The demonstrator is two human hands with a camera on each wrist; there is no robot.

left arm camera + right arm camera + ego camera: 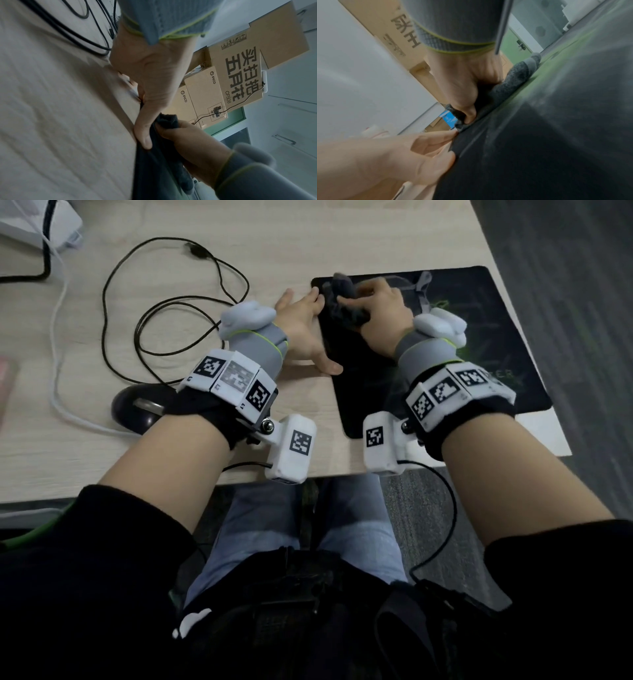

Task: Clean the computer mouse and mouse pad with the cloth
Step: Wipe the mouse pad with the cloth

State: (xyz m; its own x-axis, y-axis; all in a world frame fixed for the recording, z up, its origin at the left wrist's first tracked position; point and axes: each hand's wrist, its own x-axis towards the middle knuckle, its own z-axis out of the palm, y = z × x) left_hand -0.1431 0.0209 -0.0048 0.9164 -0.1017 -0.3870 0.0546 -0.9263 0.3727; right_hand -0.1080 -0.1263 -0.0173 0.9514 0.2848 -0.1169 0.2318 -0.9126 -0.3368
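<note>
- Centrally, right hand (pixel 380 313): fingers curled round a bunched cloth (pixel 344 299), pressing it down onto the pad (pixel 479 344) near the pad's far left corner.
- Cloth: dark grey, fuzzy knit, crumpled into a roll; one end sticks out past the knuckles.
- Left hand (pixel 301 326): flat, fingers straight and spread, holding nothing; fingertips and thumb lie on the pad's left edge, palm on the desk (pixel 342 241).
- Pad: black, thin, rectangular with rounded corners, matte weave, faint green and grey print; lies flat at the desk's right end.
- Mouse (pixel 137 407): black, glossy, rounded, with a grey wheel; sits on the desk near the front edge, left of the left wrist, well apart from the pad.
- Cable (pixel 178 302): thin, black, looped loosely over the desk beyond the mouse.
- White cord (pixel 56 337): runs along the desk's left side.
- Desk: pale wood-grain laminate, smooth, straight front edge.
- Floor (pixel 565 268): dark grey carpet to the right.
- Boxes (pixel 240 75): brown and tan cardboard with printed lettering, stacked against a white wall beyond the desk.
- Wrists: grey knit bands edged green, white marker blocks.
</note>
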